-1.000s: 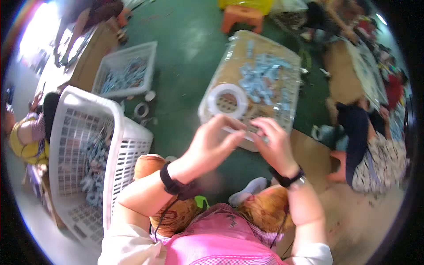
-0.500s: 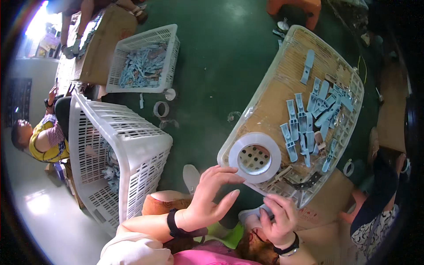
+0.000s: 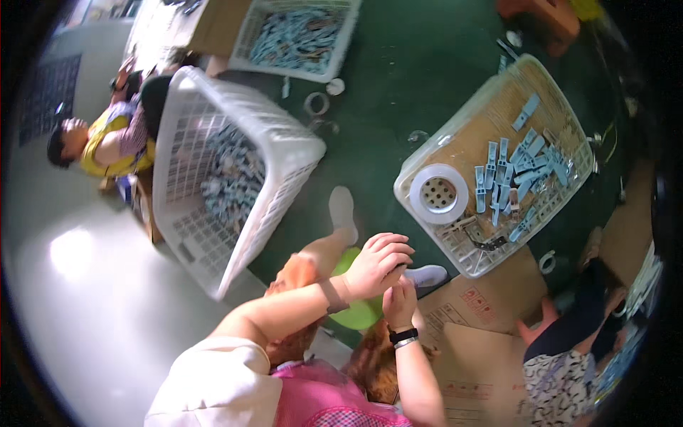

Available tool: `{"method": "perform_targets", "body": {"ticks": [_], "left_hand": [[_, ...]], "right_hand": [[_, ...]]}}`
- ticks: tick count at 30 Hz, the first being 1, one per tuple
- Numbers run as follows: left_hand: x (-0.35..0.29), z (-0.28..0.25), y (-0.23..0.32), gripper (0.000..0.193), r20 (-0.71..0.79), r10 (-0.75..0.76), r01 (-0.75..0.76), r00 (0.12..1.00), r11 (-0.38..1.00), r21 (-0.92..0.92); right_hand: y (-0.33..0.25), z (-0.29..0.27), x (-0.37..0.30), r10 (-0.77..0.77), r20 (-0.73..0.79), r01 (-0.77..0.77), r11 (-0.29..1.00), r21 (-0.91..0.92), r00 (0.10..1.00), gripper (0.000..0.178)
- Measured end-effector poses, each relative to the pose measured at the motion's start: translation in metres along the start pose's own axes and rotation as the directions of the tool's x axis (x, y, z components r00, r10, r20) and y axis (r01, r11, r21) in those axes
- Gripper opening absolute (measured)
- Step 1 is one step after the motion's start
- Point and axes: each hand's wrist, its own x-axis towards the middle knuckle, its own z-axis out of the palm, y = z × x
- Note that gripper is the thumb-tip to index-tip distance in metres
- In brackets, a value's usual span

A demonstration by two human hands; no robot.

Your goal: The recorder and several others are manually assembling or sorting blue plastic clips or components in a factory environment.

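My left hand (image 3: 377,266) and my right hand (image 3: 400,300) meet in front of my knees. Curled fingers of the left hand bend over the tips of the right. A small dark patch shows between them; I cannot make out what it is. Beyond them, a cardboard-topped white plastic crate (image 3: 466,265) serves as a work surface. On it rest a wide white tape roll (image 3: 417,195) and several light blue plastic clip-like pieces (image 3: 502,173). A dark, curved metal-looking strip (image 3: 491,244) lies at its near edge. Neither hand touches these.
At left, a tall white basket (image 3: 284,160) tilts open, with many blue pieces (image 3: 231,174) inside. Another white basket (image 3: 352,35) of pieces stands behind it. A seated person (image 3: 114,139) is at far left, another (image 3: 569,363) at right. Flattened cardboard (image 3: 469,356) covers the floor beside me.
My hands have come together and moved away from the tape roll, toward my knees. The view has shifted, so the baskets and the crate sit differently in it.
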Motion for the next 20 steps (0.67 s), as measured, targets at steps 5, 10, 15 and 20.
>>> {"method": "perform_targets", "body": {"ticks": [5,10,15,20], "left_hand": [[-0.019,-0.049,0.059,0.021,0.122,-0.109,0.114,0.987,0.993,-0.035],[-0.046,-0.13,0.102,0.016,0.142,-0.321,0.311,0.936,0.946,0.094],[-0.1,-0.186,0.091,0.027,0.008,-0.599,0.578,0.801,0.775,0.255],[-0.129,-0.261,0.094,0.022,-0.138,-0.552,0.568,0.823,0.792,0.223]], "right_hand": [[-0.064,-0.068,-0.024,0.017,0.09,-0.007,0.994,-0.106,0.996,0.01],[-0.089,-0.139,-0.086,0.411,0.119,-0.377,0.896,-0.233,0.904,0.019],[-0.077,-0.19,-0.192,0.597,0.093,-0.563,0.79,-0.244,0.797,0.024],[-0.028,-0.201,-0.247,0.545,0.362,-0.538,0.833,-0.13,0.756,0.035]]}}
